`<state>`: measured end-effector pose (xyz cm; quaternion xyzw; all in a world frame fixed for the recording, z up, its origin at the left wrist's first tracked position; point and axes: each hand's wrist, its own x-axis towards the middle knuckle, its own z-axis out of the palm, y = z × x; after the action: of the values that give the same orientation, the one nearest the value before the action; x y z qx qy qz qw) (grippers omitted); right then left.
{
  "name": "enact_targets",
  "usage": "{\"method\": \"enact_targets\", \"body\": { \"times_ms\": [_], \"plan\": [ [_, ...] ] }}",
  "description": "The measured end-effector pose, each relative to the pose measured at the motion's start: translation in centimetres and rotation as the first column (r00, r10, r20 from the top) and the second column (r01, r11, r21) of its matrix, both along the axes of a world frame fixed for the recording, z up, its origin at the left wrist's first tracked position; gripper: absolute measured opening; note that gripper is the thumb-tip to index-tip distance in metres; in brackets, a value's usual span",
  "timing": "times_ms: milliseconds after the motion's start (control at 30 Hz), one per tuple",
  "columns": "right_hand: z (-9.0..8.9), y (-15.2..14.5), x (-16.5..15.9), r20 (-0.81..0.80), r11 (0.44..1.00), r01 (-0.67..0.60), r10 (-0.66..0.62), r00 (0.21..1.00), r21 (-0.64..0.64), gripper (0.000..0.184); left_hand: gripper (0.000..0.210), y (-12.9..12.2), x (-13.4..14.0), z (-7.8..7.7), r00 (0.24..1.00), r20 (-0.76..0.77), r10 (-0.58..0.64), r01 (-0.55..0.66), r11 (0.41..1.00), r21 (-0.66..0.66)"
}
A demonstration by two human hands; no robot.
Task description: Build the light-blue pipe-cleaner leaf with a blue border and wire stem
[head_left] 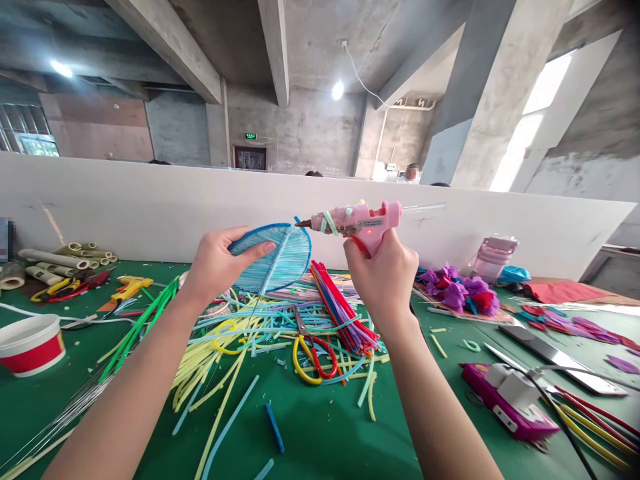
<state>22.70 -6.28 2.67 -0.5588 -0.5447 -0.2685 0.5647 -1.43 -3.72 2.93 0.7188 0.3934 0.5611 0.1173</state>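
Note:
My left hand [220,260] pinches the edge of a blue leaf shape [275,260] made of pipe cleaners, with a dark blue rim and a pale midrib. It is held up above the table. My right hand [383,277] is wrapped round the handle of a pink hot glue gun [363,220], whose nozzle points left at the leaf's upper right rim. I cannot tell if the nozzle touches it. Below the hands lie scissors [313,353] with red and yellow handles, among scattered pipe cleaners [215,353] and a red and purple bundle [345,307].
A paper cup [31,347] and a yellow glue gun [133,288] stand to the left. At right are a magenta power strip [505,403] with cords, a phone [560,360] and purple petals [460,290]. A white partition [125,207] runs along the back.

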Motion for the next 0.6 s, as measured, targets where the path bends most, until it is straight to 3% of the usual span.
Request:
{"method": "enact_targets", "body": {
  "times_ms": [600],
  "plan": [
    [-0.06,0.25,0.05,0.009,1.000,-0.003,0.003,1.000,-0.015,0.015,0.043,0.06,0.13,-0.03,1.000,-0.010,0.011,-0.011,1.000,-0.008]
  ]
}}
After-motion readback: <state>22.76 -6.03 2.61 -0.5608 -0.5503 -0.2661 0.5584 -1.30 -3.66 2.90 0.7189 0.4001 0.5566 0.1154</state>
